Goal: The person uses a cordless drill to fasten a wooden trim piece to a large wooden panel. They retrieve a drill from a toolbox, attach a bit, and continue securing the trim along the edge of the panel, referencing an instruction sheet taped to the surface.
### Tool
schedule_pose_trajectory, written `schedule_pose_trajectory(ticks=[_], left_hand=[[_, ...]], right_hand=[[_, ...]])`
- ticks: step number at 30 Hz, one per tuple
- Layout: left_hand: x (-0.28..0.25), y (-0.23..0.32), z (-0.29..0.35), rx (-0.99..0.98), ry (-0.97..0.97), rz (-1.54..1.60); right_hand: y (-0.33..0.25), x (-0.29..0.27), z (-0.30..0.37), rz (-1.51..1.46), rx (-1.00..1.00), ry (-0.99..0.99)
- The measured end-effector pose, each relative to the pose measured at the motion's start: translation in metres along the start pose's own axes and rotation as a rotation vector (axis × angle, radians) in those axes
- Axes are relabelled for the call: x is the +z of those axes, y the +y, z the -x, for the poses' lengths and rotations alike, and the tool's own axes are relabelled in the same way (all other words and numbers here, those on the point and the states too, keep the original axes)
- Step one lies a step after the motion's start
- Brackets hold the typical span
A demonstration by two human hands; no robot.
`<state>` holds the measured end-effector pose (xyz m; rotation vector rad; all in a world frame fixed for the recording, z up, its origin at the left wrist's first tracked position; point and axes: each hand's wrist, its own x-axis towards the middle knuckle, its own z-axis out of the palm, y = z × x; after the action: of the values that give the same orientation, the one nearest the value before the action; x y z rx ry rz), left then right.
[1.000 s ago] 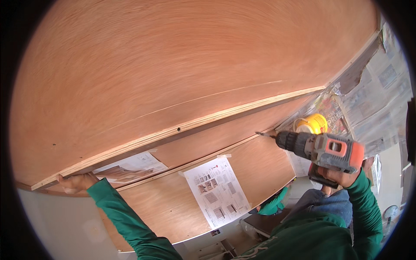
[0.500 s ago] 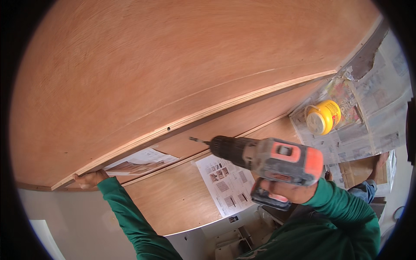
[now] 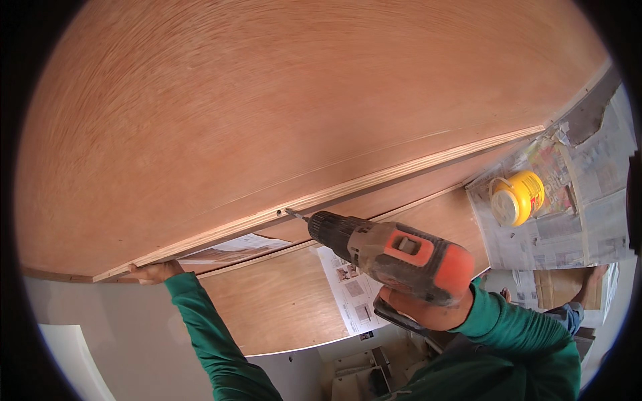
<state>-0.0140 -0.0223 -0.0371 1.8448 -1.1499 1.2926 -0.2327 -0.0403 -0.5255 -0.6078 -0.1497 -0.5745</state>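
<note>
A long plywood strip [image 3: 374, 180] runs edge-on across a large reddish-brown wooden panel [image 3: 321, 87]. Near the strip's left end, my left hand [image 3: 156, 272] grips it from below, thumb and fingers at its edge. My right hand [image 3: 428, 311] is wrapped round the handle of an orange-and-black cordless drill [image 3: 408, 257]. The drill points up and left; the tip of its bit [image 3: 294, 214] is at the strip's edge, just right of a small dark hole [image 3: 279, 212]. Whether the tip touches the wood I cannot tell.
Below the strip, a printed sheet [image 3: 344, 287] lies on a wooden board [image 3: 274, 304], with another paper [image 3: 234, 248] behind. A yellow bucket [image 3: 518, 198] stands on newspaper sheeting [image 3: 568, 230] at the right. Another person's arm [image 3: 588, 287] shows at a cardboard piece [image 3: 558, 287].
The drill has moved up to the strip, its bit now beside the hole instead of hanging away from it. My left hand keeps its hold. The whole view has shifted slightly.
</note>
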Motion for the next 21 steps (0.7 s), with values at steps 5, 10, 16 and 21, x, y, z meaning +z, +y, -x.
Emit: schedule_pose_trajectory(ticks=[5,10,16,21], left_hand=[[-0.003,0.004,-0.006,-0.029,0.013,0.025],[-0.009,-0.01,-0.011,-0.042,-0.017,0.076],[-0.015,-0.011,-0.019,0.02,0.0,0.073],[-0.008,-0.013,-0.011,0.002,0.034,0.104]], right_hand=[[0.003,-0.01,-0.001,0.265,-0.302,0.022],[-0.001,-0.017,-0.008,0.462,-0.363,-0.067],[-0.038,-0.026,-0.02,0.489,-0.195,-0.143],[-0.056,-0.045,-0.047,0.76,-0.327,-0.184]])
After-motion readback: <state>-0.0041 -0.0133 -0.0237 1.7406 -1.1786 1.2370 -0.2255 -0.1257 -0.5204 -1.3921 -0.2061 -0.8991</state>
